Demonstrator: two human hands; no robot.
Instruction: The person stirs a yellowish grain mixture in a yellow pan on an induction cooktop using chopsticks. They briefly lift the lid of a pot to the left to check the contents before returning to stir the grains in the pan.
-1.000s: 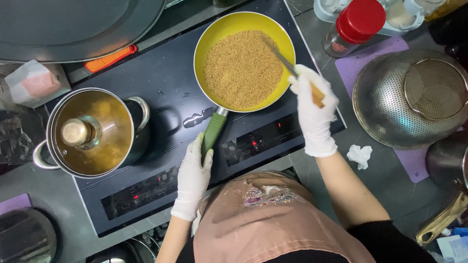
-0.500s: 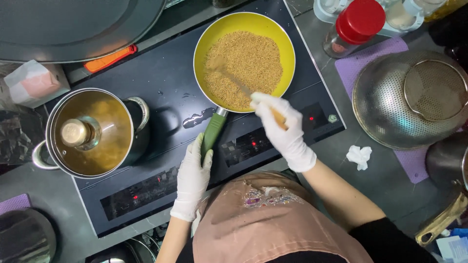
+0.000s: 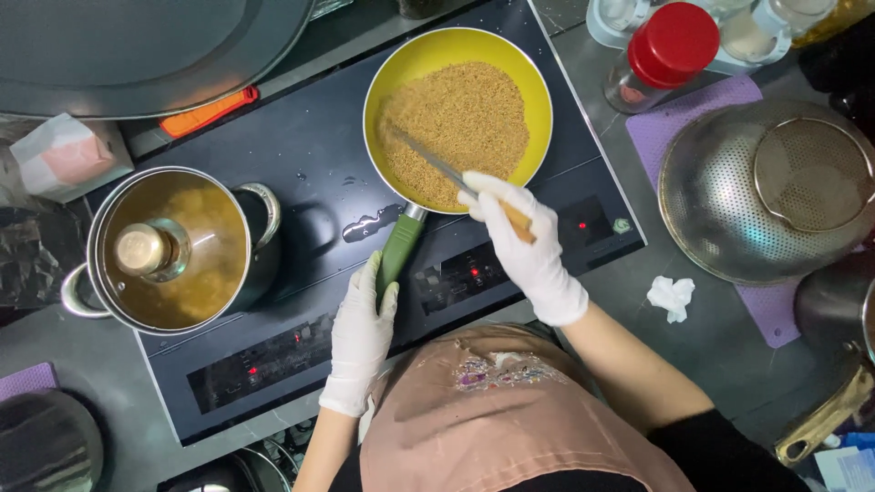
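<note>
At the frame's centre my left hand (image 3: 362, 333) is clenched round the green handle (image 3: 398, 252) of the yellow frying pan (image 3: 458, 117), which sits on the black induction hob (image 3: 310, 164) at upper centre. My right hand (image 3: 521, 244) grasps a wooden-handled utensil (image 3: 453, 175), its blade buried in the golden-brown grains (image 3: 460, 128). A lidded steel pot (image 3: 169, 248) stands at left

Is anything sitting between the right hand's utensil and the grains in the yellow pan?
Nothing visible. The right hand holds the utensil with its tip already in the grains; the left hand grips the green handle.
</note>
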